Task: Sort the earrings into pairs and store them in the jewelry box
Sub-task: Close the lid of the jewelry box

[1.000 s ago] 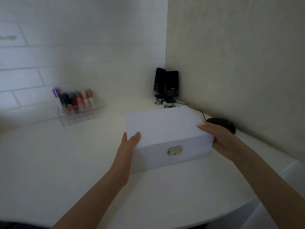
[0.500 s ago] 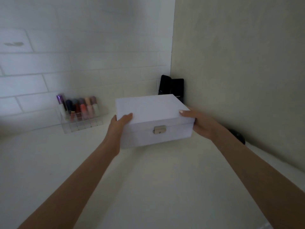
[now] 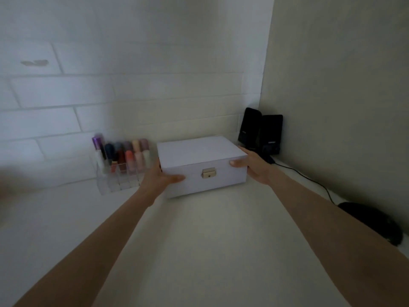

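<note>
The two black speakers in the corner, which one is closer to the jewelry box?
The left speaker, beside the box's back right corner. The right speaker stands farther off, against the beige wall.

Two bare forearms are shown, entering from the lower edge. No sleeve is seen on either arm; both are uncovered from the frame edge to the wrist. Left hand (image 3: 158, 177): bare, thumb visible. Right hand (image 3: 254, 166): bare, with a pale, light-coloured nail seen on the thumb.
</note>
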Demonstrator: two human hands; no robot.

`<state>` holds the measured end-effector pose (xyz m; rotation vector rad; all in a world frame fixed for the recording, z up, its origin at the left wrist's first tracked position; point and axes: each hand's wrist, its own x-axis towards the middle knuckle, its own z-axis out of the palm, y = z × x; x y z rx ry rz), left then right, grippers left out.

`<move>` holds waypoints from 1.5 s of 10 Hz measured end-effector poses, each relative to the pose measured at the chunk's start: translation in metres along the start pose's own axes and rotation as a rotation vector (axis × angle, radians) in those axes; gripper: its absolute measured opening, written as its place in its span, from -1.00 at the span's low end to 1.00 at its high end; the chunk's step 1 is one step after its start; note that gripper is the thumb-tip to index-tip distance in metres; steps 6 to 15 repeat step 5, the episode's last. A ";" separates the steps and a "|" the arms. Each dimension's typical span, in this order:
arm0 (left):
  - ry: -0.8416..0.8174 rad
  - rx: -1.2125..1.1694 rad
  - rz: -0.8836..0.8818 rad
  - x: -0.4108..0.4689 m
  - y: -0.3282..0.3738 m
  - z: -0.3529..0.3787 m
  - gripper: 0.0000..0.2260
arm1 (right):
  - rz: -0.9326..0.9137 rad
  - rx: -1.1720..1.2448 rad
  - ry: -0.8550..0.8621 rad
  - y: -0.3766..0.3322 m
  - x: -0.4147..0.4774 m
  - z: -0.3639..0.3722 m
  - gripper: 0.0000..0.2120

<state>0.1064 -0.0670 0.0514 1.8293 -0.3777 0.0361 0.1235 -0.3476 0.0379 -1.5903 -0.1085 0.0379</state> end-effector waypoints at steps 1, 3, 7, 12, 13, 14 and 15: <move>0.133 0.145 0.073 0.001 0.005 0.006 -0.34 | -0.038 0.022 0.054 0.003 0.012 0.005 -0.28; 0.331 0.255 0.153 -0.011 0.006 0.025 -0.37 | -0.065 -0.177 0.252 0.002 0.012 0.008 -0.44; 0.251 0.336 0.117 -0.030 0.013 0.015 -0.37 | -0.231 -0.554 0.547 -0.031 -0.035 0.054 -0.47; 0.251 0.336 0.117 -0.030 0.013 0.015 -0.37 | -0.231 -0.554 0.547 -0.031 -0.035 0.054 -0.47; 0.251 0.336 0.117 -0.030 0.013 0.015 -0.37 | -0.231 -0.554 0.547 -0.031 -0.035 0.054 -0.47; 0.251 0.336 0.117 -0.030 0.013 0.015 -0.37 | -0.231 -0.554 0.547 -0.031 -0.035 0.054 -0.47; 0.251 0.336 0.117 -0.030 0.013 0.015 -0.37 | -0.231 -0.554 0.547 -0.031 -0.035 0.054 -0.47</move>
